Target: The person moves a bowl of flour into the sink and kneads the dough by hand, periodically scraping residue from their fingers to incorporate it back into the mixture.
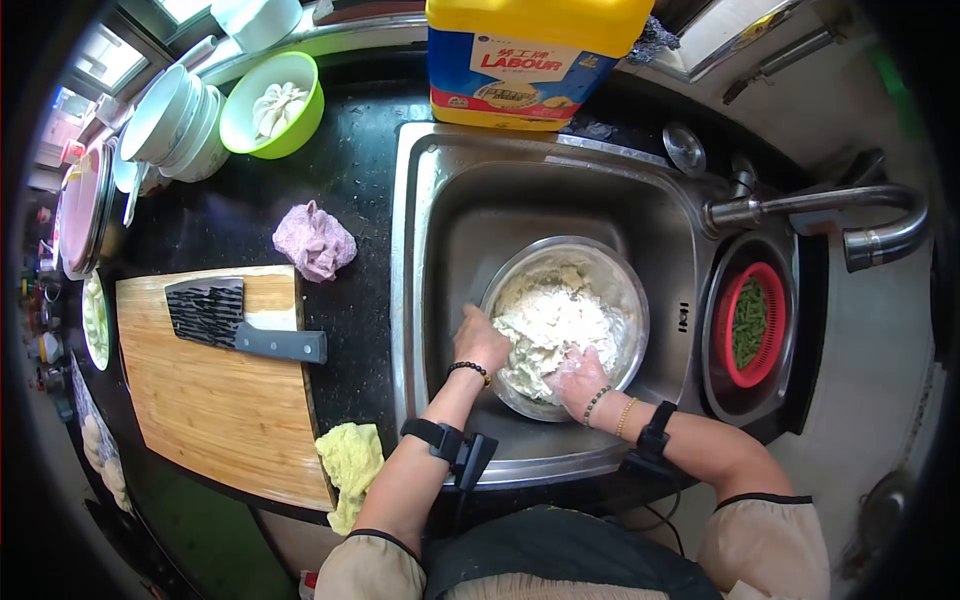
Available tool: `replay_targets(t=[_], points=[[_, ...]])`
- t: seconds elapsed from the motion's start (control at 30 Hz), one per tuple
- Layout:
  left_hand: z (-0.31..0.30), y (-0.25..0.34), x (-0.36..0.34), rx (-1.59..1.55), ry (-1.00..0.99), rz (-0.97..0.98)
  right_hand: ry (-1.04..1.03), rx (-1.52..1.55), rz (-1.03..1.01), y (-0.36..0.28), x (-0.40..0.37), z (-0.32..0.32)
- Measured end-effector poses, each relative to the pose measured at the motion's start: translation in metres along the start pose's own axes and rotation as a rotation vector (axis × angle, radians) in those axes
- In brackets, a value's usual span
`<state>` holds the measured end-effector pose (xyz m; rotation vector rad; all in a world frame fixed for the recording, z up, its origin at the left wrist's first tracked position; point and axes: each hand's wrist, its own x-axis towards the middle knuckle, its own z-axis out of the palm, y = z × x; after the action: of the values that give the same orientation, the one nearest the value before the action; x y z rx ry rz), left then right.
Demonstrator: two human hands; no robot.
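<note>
A metal bowl stands in the sink basin, holding a lumpy white floury dough. My left hand is closed over the bowl's left rim, thumb toward the far side. At the near right, my right hand is pressed into the dough, its fingers bent and coated with flour. The fingertips are partly buried in the mixture.
Left of the sink, a cleaver lies on a wooden cutting board. Purple and yellow cloths lie nearby. A faucet and red basket of green vegetables are at right. A yellow jug stands behind.
</note>
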<state>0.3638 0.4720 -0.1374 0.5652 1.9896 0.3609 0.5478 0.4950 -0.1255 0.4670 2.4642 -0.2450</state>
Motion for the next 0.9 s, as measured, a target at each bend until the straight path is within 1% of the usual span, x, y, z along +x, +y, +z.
replay_targets(t=[0.1,0.17,0.23,0.3,0.33,0.47,0.5,0.57,0.6,0.63,0.7,0.73,0.77,0.83,0.87,0.9], points=[[0.001,-0.001,0.002,-0.008,-0.005,0.002,-0.006,-0.022,0.038,-0.007,0.011,0.011],[0.004,-0.003,0.004,-0.004,-0.003,-0.002,-0.159,-0.035,0.075,-0.006,0.022,0.015],[0.006,-0.005,0.004,0.001,0.002,-0.008,-0.169,-0.025,0.049,-0.004,0.035,0.010],[0.005,-0.004,0.001,0.007,0.038,0.037,-0.350,-0.137,0.019,-0.004,0.049,0.007],[0.004,-0.004,0.000,0.011,0.039,0.031,-0.350,-0.133,0.013,-0.004,0.054,0.006],[0.005,-0.007,0.002,0.055,0.042,0.053,-0.439,0.035,0.193,-0.002,0.073,0.004],[0.007,-0.008,0.003,0.060,0.041,0.067,-0.443,0.037,0.185,0.001,0.077,0.006],[0.006,-0.006,0.002,0.065,0.033,0.063,-0.411,0.044,0.233,0.006,0.083,0.011],[0.004,-0.005,0.001,0.070,0.027,0.071,-0.418,0.103,0.301,0.010,0.084,0.003],[0.004,-0.006,0.000,0.071,0.039,0.073,-0.407,0.101,0.298,0.015,0.084,0.002],[0.004,-0.006,0.001,0.068,0.054,0.108,-0.244,0.252,0.328,0.032,0.082,0.005],[0.004,-0.006,0.000,0.066,0.069,0.112,-0.177,0.401,0.312,0.039,0.081,0.008],[0.005,-0.007,-0.002,0.061,0.066,0.106,-0.167,0.399,0.307,0.038,0.076,0.013],[0.005,-0.004,-0.001,0.057,0.086,0.117,-0.187,0.299,0.281,0.030,0.065,0.004],[0.006,-0.004,0.000,0.073,0.100,0.094,-0.189,0.251,0.222,0.029,0.062,0.014],[0.009,-0.006,-0.001,0.090,0.102,0.065,-0.180,0.251,0.221,0.028,0.051,0.019]])
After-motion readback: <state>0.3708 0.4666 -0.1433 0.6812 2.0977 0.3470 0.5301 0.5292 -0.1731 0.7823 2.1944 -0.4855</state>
